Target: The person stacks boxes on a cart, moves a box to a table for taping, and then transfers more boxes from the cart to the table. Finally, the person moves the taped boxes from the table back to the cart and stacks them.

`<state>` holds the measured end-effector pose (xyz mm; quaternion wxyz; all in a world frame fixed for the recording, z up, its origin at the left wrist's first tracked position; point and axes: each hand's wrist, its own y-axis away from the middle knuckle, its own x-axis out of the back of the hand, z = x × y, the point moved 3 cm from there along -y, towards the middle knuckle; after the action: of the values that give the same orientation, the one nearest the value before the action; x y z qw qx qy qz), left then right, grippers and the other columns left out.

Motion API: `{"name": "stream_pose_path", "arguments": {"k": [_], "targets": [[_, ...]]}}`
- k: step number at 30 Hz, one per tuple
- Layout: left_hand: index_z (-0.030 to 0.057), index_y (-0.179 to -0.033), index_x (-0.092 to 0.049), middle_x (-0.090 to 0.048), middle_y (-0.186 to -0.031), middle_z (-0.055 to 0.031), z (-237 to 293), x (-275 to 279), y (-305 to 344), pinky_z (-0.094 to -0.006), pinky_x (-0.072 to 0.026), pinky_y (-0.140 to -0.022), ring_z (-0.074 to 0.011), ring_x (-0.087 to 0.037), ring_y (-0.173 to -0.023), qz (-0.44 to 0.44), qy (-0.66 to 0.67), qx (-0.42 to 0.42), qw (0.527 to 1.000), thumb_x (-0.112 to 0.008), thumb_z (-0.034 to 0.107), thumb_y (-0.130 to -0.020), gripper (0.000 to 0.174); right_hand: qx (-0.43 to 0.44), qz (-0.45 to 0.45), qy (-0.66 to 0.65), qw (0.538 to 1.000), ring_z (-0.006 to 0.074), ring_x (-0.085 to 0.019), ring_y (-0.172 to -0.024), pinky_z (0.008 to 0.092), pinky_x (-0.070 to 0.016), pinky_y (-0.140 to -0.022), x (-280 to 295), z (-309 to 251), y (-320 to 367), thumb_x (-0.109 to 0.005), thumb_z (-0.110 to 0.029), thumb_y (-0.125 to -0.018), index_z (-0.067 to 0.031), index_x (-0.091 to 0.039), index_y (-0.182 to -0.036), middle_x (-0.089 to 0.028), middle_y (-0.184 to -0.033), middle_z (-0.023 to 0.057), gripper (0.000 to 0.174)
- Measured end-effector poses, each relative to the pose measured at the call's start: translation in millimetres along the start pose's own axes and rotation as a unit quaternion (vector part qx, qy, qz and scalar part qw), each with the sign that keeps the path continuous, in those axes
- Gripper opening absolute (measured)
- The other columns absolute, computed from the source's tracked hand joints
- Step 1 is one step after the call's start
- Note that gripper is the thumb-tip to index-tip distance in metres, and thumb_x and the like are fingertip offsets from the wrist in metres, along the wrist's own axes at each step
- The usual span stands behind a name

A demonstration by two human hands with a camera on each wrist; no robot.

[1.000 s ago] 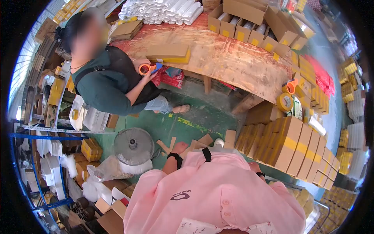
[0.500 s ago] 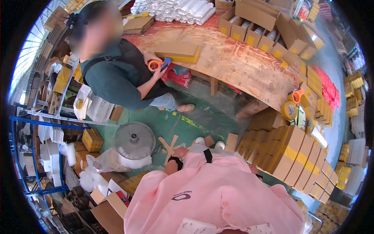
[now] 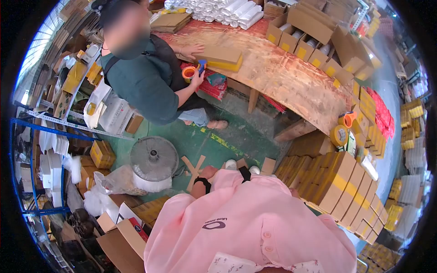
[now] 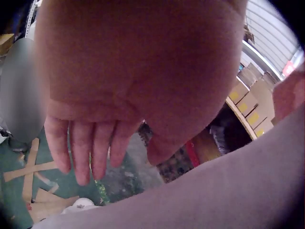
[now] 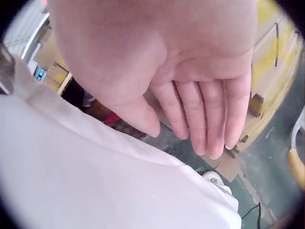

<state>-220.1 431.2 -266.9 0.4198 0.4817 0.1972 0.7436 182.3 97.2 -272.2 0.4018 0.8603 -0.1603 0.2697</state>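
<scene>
My left hand (image 4: 128, 95) hangs beside my pink top (image 3: 250, 214), its fingers straight and nothing in it. On the other side my right hand (image 5: 190, 90) also hangs with its fingers extended, its palm bare in the right wrist view; in the head view my top hides most of it. Nearest to it stand stacked, taped cartons (image 3: 318, 177). Cardboard strips (image 3: 193, 168) lie crossed on the floor near my left hand. Across from me a person (image 3: 141, 91) holds an orange and blue tape dispenser (image 3: 189, 73) in one hand, the other hand touching the wooden table (image 3: 282, 73).
A flat cardboard box (image 3: 221, 57) lies on the table, with open cartons (image 3: 314, 43) and white rolls (image 3: 223, 11) farther back. A round grey fan (image 3: 154, 157) stands on the green floor to my left. Blue-framed shelves (image 3: 54, 132) line the left side. Another tape dispenser (image 3: 347, 119) sits at the right.
The head view has shifted a little. The other person has taken one hand off the tape dispenser and laid it on the table beside the flat box. My hands still hang at my sides.
</scene>
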Motion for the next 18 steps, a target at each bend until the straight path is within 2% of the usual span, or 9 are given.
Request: {"name": "stream_pose_path", "arguments": {"k": [2,4,5,8,10,12,16,18], "targets": [[-0.0024,-0.090,-0.062,-0.056,-0.099,-0.0251,-14.4,-10.7,-10.8,-0.0428,-0.0407,-0.082,-0.0379,-0.052,-0.096,0.003,-0.043,-0.045,0.998,-0.045,0.039,-0.076,0.046,-0.023,-0.006,-0.011,1.000,0.0370,-0.056,-0.077,0.0414,-0.0445,-0.066,0.3,-2.8,-0.4,-0.054,-0.034,-0.074,-0.0034,-0.062,-0.084,-0.060,-0.080,0.0192,0.033],[-0.0022,-0.089,-0.062,-0.056,-0.099,-0.0247,-26.2,-19.7,-18.9,-0.0428,-0.0407,-0.082,-0.0377,-0.052,-0.096,-0.009,-0.059,-0.028,0.998,-0.045,0.038,-0.077,0.045,-0.037,-0.020,0.006,0.999,0.0366,-0.057,-0.078,0.0402,-0.0447,-0.066,-2.5,4.4,-8.2,-0.053,-0.035,-0.075,-0.0042,-0.062,-0.085,-0.061,-0.081,0.0182,0.033],[-0.0022,-0.089,-0.062,-0.056,-0.099,-0.0245,-31.6,-24.5,-22.5,-0.0428,-0.0407,-0.082,-0.0375,-0.052,-0.096,-0.017,-0.066,-0.020,0.997,-0.045,0.038,-0.077,0.045,-0.025,-0.028,0.006,0.999,0.0364,-0.057,-0.078,0.0404,-0.0448,-0.067,-1.5,4.0,-7.9,-0.053,-0.035,-0.075,-0.0040,-0.062,-0.085,-0.061,-0.082,0.0180,0.034],[-0.0019,-0.088,-0.062,-0.056,-0.098,-0.0245,-44.6,-35.0,-29.7,-0.0424,-0.0407,-0.082,-0.0374,-0.052,-0.096,-0.017,-0.057,-0.066,0.996,-0.046,0.038,-0.077,0.045,-0.011,-0.031,0.009,0.999,0.0359,-0.057,-0.080,0.0409,-0.0450,-0.068,6.4,-19.5,8.6,-0.054,-0.035,-0.075,-0.0035,-0.062,-0.084,-0.061,-0.083,0.0177,0.034],[-0.0019,-0.088,-0.062,-0.056,-0.098,-0.0245,-13.8,-14.2,-1.0,-0.0423,-0.0408,-0.082,-0.0373,-0.052,-0.095,-0.015,-0.016,-0.034,0.999,-0.046,0.038,-0.076,0.045,-0.033,-0.001,0.018,0.999,0.0359,-0.056,-0.080,0.0415,-0.0450,-0.069,6.3,-24.7,15.9,-0.053,-0.034,-0.076,-0.0033,-0.063,-0.082,-0.061,-0.084,0.0181,0.033],[-0.0018,-0.088,-0.062,-0.057,-0.098,-0.0244,-0.4,-6.9,16.0,-0.0424,-0.0410,-0.081,-0.0372,-0.053,-0.095,-0.012,0.013,-0.013,1.000,-0.046,0.038,-0.076,0.045,0.004,0.009,0.025,1.000,0.0361,-0.056,-0.079,0.0425,-0.0446,-0.068,-9.2,7.5,2.0,-0.051,-0.033,-0.077,-0.0035,-0.064,-0.081,-0.060,-0.082,0.0187,0.032],[-0.0011,-0.086,-0.062,-0.057,-0.095,-0.0241,-20.5,-19.0,7.3,-0.0427,-0.0413,-0.080,-0.0373,-0.053,-0.093,0.007,-0.002,-0.013,1.000,-0.045,0.037,-0.077,0.043,0.059,-0.014,0.061,0.996,0.0363,-0.055,-0.076,0.0434,-0.0440,-0.067,-14.2,17.3,-4.7,-0.050,-0.032,-0.079,-0.0032,-0.063,-0.079,-0.059,-0.080,0.0190,0.031],[-0.0005,-0.085,-0.063,-0.058,-0.094,-0.0236,-32.5,-26.2,2.1,-0.0427,-0.0416,-0.080,-0.0372,-0.054,-0.092,0.015,-0.011,-0.024,1.000,-0.045,0.038,-0.078,0.043,0.012,-0.029,0.067,0.997,0.0362,-0.055,-0.076,0.0435,-0.0439,-0.066,-23.1,32.5,-13.8,-0.050,-0.031,-0.078,-0.0022,-0.062,-0.077,-0.059,-0.079,0.0194,0.031]]}}
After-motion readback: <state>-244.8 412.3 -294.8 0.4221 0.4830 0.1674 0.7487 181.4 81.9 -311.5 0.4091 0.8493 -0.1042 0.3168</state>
